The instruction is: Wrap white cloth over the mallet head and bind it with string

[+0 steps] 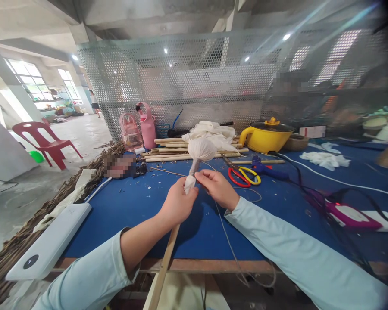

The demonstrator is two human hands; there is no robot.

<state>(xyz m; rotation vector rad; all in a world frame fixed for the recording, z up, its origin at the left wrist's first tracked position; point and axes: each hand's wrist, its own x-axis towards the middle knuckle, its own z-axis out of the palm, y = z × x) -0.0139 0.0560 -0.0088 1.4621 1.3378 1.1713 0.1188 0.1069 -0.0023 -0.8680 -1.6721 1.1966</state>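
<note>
My left hand (177, 201) is closed around a wooden stick (164, 272) just below its cloth-covered head. A round, off-white cloth ball (201, 149) tops the stick, and grey cord winding (194, 167) binds its neck. Loose white cloth (189, 184) shows below the winding, between my left fingers. My right hand (220, 187) is beside the neck, thumb and forefinger pinched at the cord. From there a thin grey cord (222, 224) hangs down over the table's front edge. Scissors (244, 176) with red and yellow handles lie just past my right hand.
Behind the ball lie several wooden sticks (168, 150) and a white cloth heap (210, 131). A yellow electric pot (265, 140), a blue glue gun (271, 171) and cables occupy the right. Pink bottles (147, 131) stand back left; a white power bank (51, 241) lies front left.
</note>
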